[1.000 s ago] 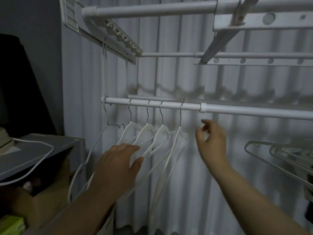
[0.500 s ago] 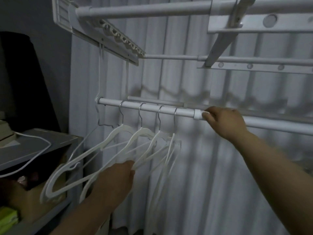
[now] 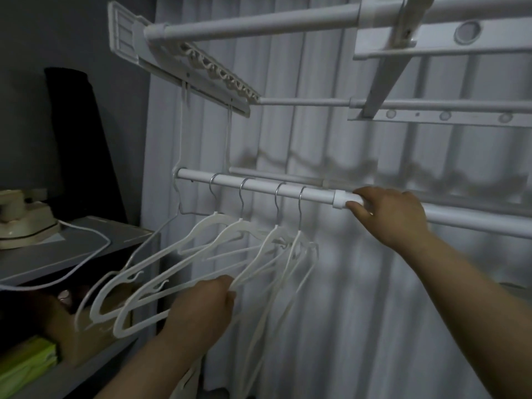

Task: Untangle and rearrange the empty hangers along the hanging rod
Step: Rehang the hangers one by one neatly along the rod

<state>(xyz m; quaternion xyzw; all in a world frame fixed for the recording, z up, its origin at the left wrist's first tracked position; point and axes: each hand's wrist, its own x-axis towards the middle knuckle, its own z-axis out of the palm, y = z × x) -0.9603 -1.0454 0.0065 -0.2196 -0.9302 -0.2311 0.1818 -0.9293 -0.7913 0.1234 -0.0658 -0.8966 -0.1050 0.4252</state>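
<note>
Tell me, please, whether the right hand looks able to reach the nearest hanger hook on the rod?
Probably yes. The right hand grips the rod just beyond the white collar, and the nearest hook hangs close by on its left with only bare rod between; it would need to let go first.

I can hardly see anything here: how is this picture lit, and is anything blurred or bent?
Head view: low, bluish light, brightest on the hanging rod beside the right hand; soft scalloped shadows cross the curtain; the left corner is nearly black; the wide lens slants the upper rack toward the frame edges; outlines look slightly soft.
</note>
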